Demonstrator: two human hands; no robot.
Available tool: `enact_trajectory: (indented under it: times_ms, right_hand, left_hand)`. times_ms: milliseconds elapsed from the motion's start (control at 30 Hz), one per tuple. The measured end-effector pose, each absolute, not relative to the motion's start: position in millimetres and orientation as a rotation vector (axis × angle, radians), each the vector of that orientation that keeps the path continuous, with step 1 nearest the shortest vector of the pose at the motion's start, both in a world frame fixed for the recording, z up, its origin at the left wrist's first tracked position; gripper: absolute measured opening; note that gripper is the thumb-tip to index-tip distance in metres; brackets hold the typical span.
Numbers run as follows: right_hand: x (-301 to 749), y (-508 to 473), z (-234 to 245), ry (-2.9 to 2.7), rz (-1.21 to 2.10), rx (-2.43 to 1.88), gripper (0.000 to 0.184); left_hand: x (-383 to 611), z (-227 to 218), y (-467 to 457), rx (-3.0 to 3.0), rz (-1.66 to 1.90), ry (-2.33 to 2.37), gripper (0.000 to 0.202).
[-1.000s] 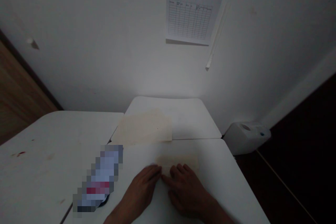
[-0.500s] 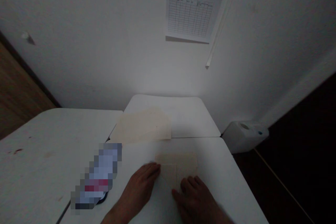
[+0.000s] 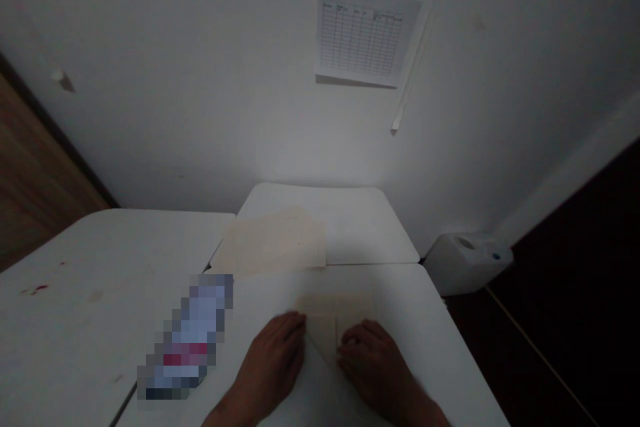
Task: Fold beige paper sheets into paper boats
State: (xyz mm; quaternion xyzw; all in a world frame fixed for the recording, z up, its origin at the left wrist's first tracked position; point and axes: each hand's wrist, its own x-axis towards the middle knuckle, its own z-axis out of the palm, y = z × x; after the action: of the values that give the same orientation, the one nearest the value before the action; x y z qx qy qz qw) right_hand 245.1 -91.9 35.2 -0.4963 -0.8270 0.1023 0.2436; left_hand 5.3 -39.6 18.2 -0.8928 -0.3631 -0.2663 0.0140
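Note:
A small cream sheet of paper [image 3: 323,333], partly folded, lies on the white table between my hands. Its near part narrows along a slanted edge, and a vertical fold line runs down its middle. My left hand [image 3: 274,361] has its fingers pressed together on the paper's left corner. On the other side, my right hand [image 3: 376,361] is closed, its curled fingertips gripping the paper's right part near the fold. The fingers hide the right corner. Farther off lie larger cream sheets [image 3: 273,243], overlapping one another.
A blurred-out phone-like object [image 3: 193,333] lies left of my left hand. White tables [image 3: 75,333] adjoin, with red marks on the left one. A white plastic container [image 3: 467,263] stands beyond the right edge. A printed chart [image 3: 367,37] hangs on the wall.
My right hand has shifted slightly up, and its thumb and fingers have drawn together at the paper's fold. My left hand stays at the left corner.

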Motion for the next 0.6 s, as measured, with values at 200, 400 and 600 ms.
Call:
enact_trajectory:
  times_ms: [200, 400, 600]
  right_hand:
    - [247, -70, 46, -2.350, 0.436, -1.402, 0.046]
    - [250, -71, 50, -2.380, 0.558, -1.474, 0.066]
    - [247, -74, 59, -2.363, 0.594, -1.525, 0.073]
  left_hand:
    - [17, 15, -44, -2.674, -0.872, -1.232, 0.024]
    - [24, 3, -46, -2.569, -0.994, -1.309, 0.031]
    - [28, 7, -44, -2.600, -0.905, -1.521, 0.032]
